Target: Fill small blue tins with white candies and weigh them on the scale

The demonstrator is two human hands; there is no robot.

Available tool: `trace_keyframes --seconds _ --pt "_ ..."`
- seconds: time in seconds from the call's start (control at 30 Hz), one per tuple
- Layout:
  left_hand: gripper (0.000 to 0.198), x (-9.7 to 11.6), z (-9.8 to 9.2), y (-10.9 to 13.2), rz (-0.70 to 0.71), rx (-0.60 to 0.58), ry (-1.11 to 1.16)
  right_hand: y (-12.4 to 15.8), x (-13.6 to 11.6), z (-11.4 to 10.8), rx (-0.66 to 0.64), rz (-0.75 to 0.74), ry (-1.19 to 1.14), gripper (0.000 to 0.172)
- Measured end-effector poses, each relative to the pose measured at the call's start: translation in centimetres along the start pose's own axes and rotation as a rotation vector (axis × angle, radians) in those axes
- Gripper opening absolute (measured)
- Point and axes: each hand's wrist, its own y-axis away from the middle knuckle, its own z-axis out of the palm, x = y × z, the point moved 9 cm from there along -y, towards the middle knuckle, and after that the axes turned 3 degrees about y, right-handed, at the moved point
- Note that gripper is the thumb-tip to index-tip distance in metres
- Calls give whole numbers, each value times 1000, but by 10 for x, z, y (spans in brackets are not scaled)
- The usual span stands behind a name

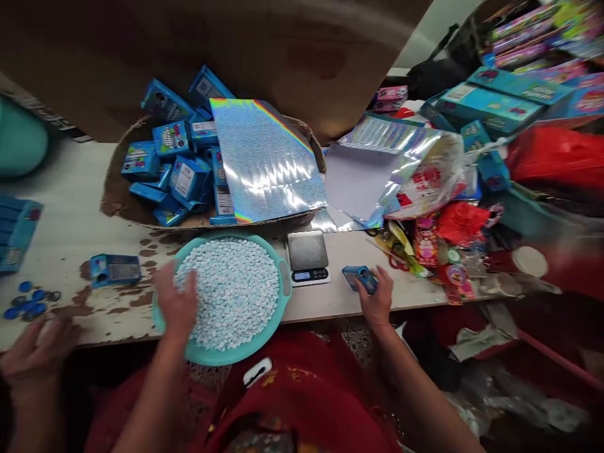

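Observation:
A turquoise basin (221, 360) full of small pale tablets (231, 292) stands at the table's front edge. My left hand (177, 302) is over the basin's left side, blurred, with thumb and fingers apart and nothing visible in them. To the right, my right hand (378, 299) grips a small blue box (359, 279) just above or on the table; I cannot tell which. Between basin and box sits a small digital scale (307, 251) with a lit display and a bare metal plate. Another blue box (116, 270) lies left of the basin.
Behind the basin, a cut-down carton (113, 189) holds several blue boxes and a shiny holographic sheet (268, 163). A co-worker's hand (40, 346) rests at lower left near blue caps (31, 302). Packets, scissors (399, 263) and a red bag (557, 163) crowd the right.

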Motion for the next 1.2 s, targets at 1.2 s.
trace_keyframes --seconds 1.2 --pt "39 119 -11 8 -495 318 1438 25 -321 86 -659 -449 -452 32"
